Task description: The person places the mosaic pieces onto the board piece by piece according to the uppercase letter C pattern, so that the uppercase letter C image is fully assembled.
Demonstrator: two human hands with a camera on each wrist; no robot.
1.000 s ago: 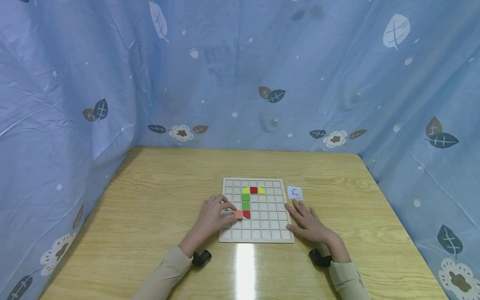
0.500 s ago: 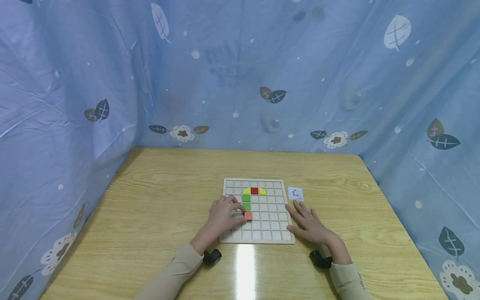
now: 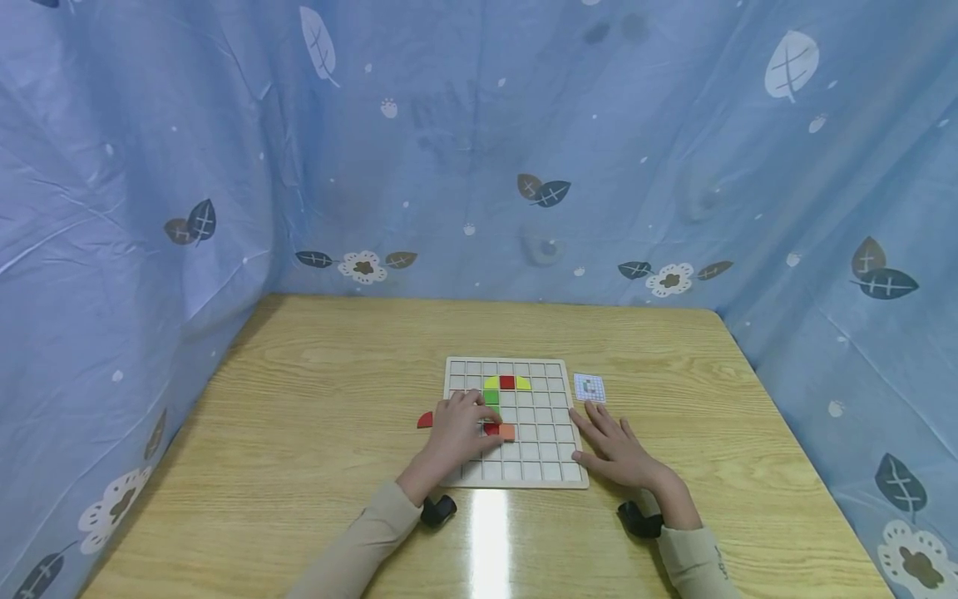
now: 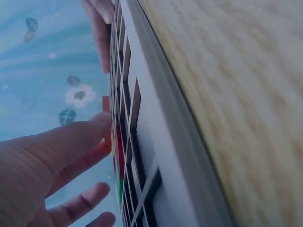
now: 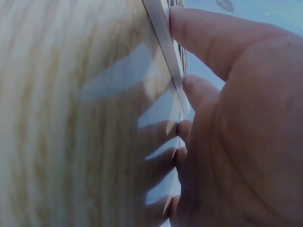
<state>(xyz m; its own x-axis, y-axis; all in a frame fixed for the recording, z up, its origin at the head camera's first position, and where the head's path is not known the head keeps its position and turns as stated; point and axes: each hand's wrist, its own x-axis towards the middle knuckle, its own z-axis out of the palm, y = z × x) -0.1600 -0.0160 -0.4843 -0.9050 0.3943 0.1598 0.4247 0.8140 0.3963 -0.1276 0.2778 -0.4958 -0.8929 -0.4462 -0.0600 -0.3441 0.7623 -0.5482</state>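
Observation:
My left hand (image 3: pixel 452 434) pinches an orange square tile (image 3: pixel 507 433) between thumb and fingertip, low over the white grid board (image 3: pixel 539 472). Directly left of that tile lies a red rounded tile (image 3: pixel 491 429), partly covered by the fingers. In the left wrist view, the orange tile (image 4: pixel 106 103) stands out from the grid beside the thumb tip. Green tiles (image 3: pixel 491 398) run up the same column, the lower one mostly hidden. Above them sit two yellow quarter-round tiles (image 3: pixel 523 383) with a red square tile (image 3: pixel 507 383) between. My right hand (image 3: pixel 617 449) lies with spread fingers, its fingertips at the board's right edge.
A small printed grid card (image 3: pixel 590 388) lies beyond the right fingertips. On the wooden table (image 3: pixel 337 374), just left of the board, rests a red rounded piece (image 3: pixel 425 420). A blue patterned curtain (image 3: pixel 449 166) surrounds the table's back and sides.
My left hand has slid right across the board with the orange tile, from left of the red rounded tile, over it, to its right side. The right hand stays put.

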